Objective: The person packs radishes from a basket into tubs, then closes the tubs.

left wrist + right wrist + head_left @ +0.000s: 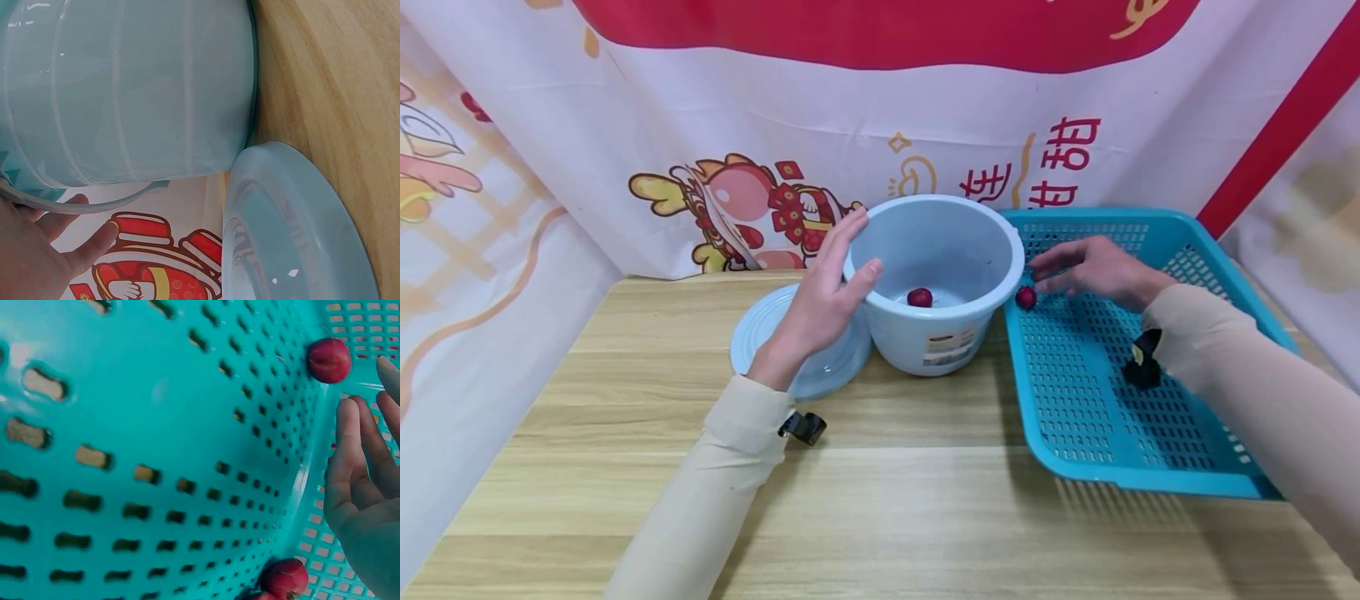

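Observation:
A light-blue bucket (936, 333) stands on the table with a dark red plum (919, 297) inside. My left hand (820, 304) rests on the left of its rim, thumb over the edge and the other fingers extended outside. In the left wrist view, those fingers lie by the bucket's handle (125, 201). My right hand (1097, 268) reaches into a turquoise basket (1033, 433), fingers loosely bent, with nothing in them. Just off its fingertips, a plum (329, 360) lies by the basket wall. Another plum (284, 578) shows lower in the right wrist view, with part of one beside it.
A round light-blue lid (831, 367) lies on the wooden table (880, 508) left of the bucket. The basket stands close against the bucket's right side. A printed cloth (820, 117) hangs right behind everything, with more cloth at both sides.

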`<state>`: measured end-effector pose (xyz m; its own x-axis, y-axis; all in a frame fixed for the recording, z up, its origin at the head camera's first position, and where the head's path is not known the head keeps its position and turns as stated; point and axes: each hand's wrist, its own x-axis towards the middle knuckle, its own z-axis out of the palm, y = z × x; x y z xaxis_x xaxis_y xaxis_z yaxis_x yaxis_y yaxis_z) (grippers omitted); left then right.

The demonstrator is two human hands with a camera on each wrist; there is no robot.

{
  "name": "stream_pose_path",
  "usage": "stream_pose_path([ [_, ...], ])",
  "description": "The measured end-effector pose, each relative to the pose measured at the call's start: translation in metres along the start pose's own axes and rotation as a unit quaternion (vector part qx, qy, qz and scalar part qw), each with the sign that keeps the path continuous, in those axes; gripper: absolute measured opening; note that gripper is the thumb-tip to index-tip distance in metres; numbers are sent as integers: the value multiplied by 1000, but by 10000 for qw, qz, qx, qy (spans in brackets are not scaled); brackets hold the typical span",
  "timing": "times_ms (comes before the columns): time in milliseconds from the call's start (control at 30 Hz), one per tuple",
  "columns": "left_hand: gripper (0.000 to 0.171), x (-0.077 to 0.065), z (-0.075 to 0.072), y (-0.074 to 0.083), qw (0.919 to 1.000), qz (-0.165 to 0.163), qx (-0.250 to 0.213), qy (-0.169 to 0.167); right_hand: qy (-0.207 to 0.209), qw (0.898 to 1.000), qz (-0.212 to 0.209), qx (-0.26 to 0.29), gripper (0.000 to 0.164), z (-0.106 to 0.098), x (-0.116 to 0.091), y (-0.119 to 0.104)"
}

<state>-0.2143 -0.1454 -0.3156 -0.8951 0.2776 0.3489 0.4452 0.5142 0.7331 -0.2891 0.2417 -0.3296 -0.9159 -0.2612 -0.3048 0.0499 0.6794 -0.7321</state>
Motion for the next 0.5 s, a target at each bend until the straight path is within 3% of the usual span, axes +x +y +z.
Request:
stream_pose_path([
  [300, 75, 0, 0, 0, 10000, -12, 47, -4, -186, 9995, 212, -137, 55, 12, 6, 4],
  [500, 75, 0, 0, 0, 10000, -30, 35, -18, -184, 9988, 111, -440, 51, 14, 7, 4],
])
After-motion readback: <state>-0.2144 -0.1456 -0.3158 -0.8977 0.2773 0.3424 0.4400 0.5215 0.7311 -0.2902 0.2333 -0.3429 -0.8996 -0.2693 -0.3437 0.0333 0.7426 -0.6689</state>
